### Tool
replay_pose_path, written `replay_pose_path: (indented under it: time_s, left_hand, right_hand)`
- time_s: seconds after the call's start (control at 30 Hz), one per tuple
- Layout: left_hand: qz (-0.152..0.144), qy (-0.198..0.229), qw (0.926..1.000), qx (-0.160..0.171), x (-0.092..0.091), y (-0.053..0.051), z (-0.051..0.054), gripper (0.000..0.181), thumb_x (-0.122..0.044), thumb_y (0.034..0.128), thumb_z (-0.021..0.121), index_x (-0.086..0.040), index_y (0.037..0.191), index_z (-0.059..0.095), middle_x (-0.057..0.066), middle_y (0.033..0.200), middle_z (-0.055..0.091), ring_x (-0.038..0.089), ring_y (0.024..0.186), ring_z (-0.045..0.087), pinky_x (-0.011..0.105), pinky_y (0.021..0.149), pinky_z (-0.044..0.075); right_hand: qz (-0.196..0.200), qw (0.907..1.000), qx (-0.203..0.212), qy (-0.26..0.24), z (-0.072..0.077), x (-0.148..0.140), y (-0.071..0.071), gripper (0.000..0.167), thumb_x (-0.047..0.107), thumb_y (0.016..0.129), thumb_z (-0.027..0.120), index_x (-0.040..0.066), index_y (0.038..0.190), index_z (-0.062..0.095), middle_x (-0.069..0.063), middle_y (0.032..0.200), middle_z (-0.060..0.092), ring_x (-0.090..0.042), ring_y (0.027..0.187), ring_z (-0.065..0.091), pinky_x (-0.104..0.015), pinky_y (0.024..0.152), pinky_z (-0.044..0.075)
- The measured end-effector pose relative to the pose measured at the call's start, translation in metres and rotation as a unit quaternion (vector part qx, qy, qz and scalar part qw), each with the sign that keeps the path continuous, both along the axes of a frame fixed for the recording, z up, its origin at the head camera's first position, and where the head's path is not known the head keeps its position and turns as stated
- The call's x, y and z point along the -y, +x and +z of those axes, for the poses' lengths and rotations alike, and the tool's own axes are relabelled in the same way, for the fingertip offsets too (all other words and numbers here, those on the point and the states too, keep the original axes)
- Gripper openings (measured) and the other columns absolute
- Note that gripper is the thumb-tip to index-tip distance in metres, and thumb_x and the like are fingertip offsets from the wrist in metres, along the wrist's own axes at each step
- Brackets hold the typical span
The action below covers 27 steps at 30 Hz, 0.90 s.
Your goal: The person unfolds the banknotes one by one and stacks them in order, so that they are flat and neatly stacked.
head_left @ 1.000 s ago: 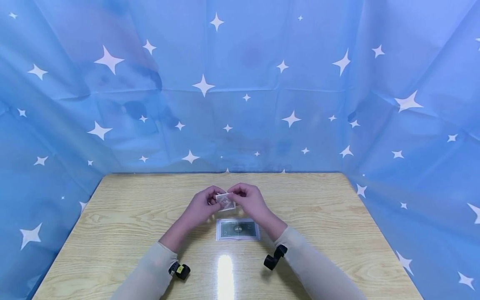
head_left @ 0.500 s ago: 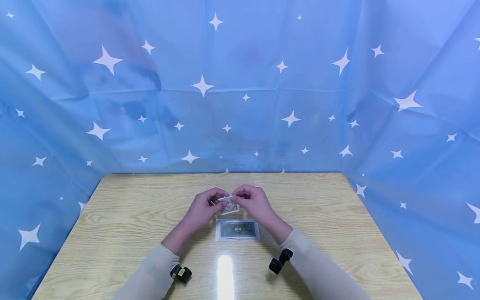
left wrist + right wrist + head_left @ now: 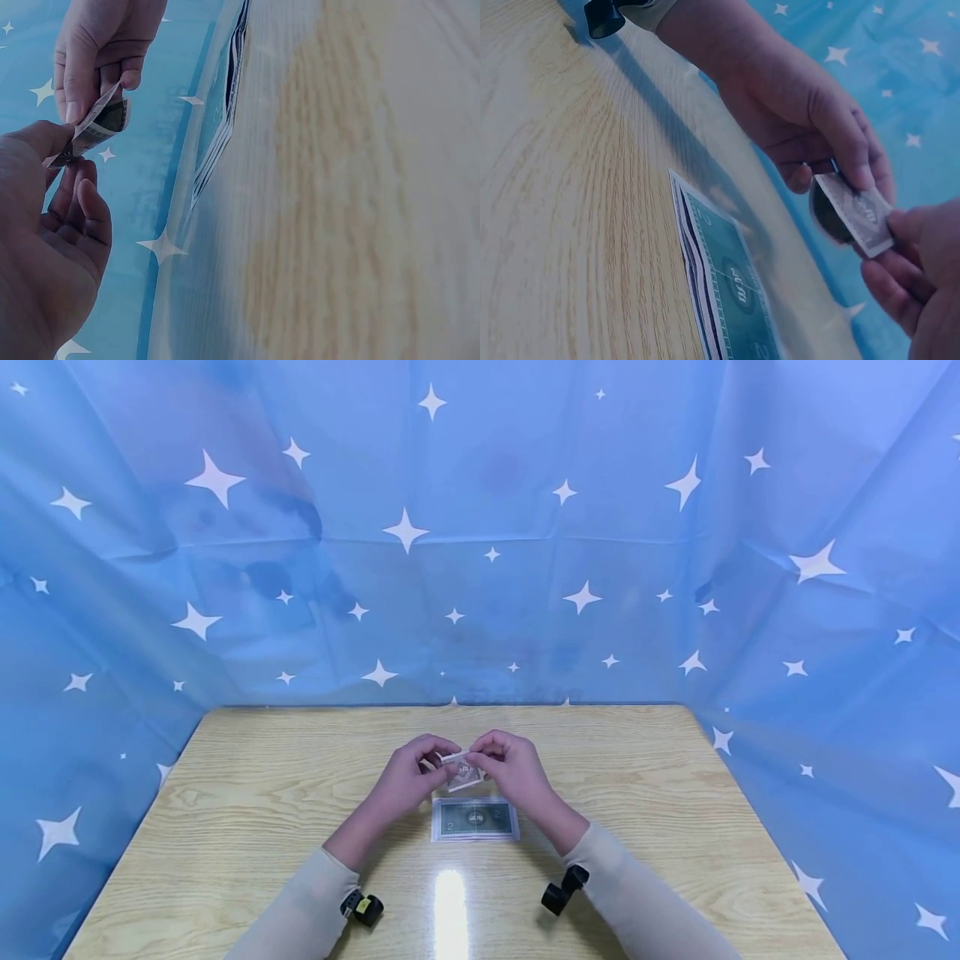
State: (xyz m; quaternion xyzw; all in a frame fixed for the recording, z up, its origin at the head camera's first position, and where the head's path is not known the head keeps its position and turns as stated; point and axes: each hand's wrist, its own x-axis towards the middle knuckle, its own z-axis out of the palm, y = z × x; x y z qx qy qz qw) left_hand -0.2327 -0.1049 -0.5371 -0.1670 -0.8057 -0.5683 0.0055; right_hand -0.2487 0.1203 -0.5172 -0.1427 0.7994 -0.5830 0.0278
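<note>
Both hands hold a small play-money banknote (image 3: 463,774) above the middle of the table. It is bent double, and in the right wrist view a darker flap curves behind its pale printed face (image 3: 864,214). My left hand (image 3: 408,777) pinches its left side between thumb and fingers. At the upper right edge, my right hand (image 3: 513,772) pinches it too, thumb in front. Just below the hands, a stack of green play banknotes (image 3: 476,819) marked "2" lies flat on the table; its layered edges (image 3: 225,112) show in the left wrist view.
The wood-grain table (image 3: 262,793) reflects a bright strip of light near its front. A blue curtain with white stars (image 3: 480,527) hangs behind and at both sides. Black wrist cameras (image 3: 367,909) sit on the sleeves.
The held banknote has shifted slightly right and towards me. Its face tipped, showing a pale top edge half a second ago, and tilts back into view now. The stack stays put.
</note>
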Motion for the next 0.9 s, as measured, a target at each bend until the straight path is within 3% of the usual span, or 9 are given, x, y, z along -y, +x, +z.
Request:
replay_pose_path:
  time_s: [0.27, 0.43, 0.67, 0.77, 0.9]
  left_hand:
    - [0.000, -0.001, 0.9999, -0.015, 0.001, -0.001, -0.002, 0.023, -0.018, 0.1021, 0.083, -0.018, 0.125, 0.080, -0.003, 0.107, 0.073, 0.019, 0.094, 0.067, 0.035, 0.081, 0.061]
    - [-0.003, -0.007, 0.9998, -0.019, 0.001, 0.000, 0.001, 0.024, -0.020, 0.1025, 0.083, -0.016, 0.126, 0.080, -0.004, 0.106, 0.073, 0.018, 0.094, 0.069, 0.036, 0.081, 0.062]
    - [0.004, -0.024, 0.9993, -0.028, 0.003, 0.001, 0.001, 0.017, -0.028, 0.1029, 0.083, -0.025, 0.120, 0.081, -0.008, 0.109, 0.071, 0.017, 0.103, 0.067, 0.036, 0.083, 0.061]
    - [0.001, -0.021, 0.9990, -0.040, 0.003, 0.002, 0.001, 0.017, -0.029, 0.1021, 0.084, -0.024, 0.118, 0.081, -0.003, 0.121, 0.071, 0.022, 0.115, 0.067, 0.044, 0.094, 0.061]
    - [-0.003, -0.020, 0.9988, -0.045, 0.004, 0.001, 0.001, 0.017, -0.030, 0.1014, 0.085, -0.024, 0.117, 0.079, 0.000, 0.135, 0.071, 0.022, 0.133, 0.063, 0.055, 0.114, 0.052]
  right_hand:
    - [-0.008, 0.9997, -0.023, -0.003, 0.002, -0.002, 0.005, 0.004, 0.013, 0.103, 0.081, 0.011, 0.100, 0.080, -0.005, 0.096, 0.075, -0.022, 0.082, 0.067, -0.035, 0.070, 0.061]
    - [-0.010, 0.9997, -0.015, -0.014, 0.006, -0.004, 0.008, 0.004, 0.011, 0.103, 0.080, 0.009, 0.099, 0.079, -0.005, 0.095, 0.074, -0.023, 0.082, 0.066, -0.039, 0.071, 0.061]
    - [-0.021, 0.9990, 0.000, -0.038, 0.006, -0.007, 0.007, 0.006, 0.003, 0.101, 0.081, 0.008, 0.097, 0.078, -0.007, 0.088, 0.074, -0.024, 0.075, 0.064, -0.040, 0.069, 0.062]
    - [-0.019, 0.9988, 0.005, -0.045, 0.005, -0.009, 0.007, 0.005, 0.002, 0.101, 0.079, 0.006, 0.098, 0.078, -0.010, 0.089, 0.073, -0.019, 0.074, 0.063, -0.036, 0.067, 0.061]
    - [-0.014, 0.9986, 0.009, -0.051, 0.006, -0.011, 0.008, 0.003, 0.004, 0.102, 0.079, 0.002, 0.101, 0.077, -0.014, 0.090, 0.074, -0.017, 0.074, 0.063, -0.031, 0.066, 0.059]
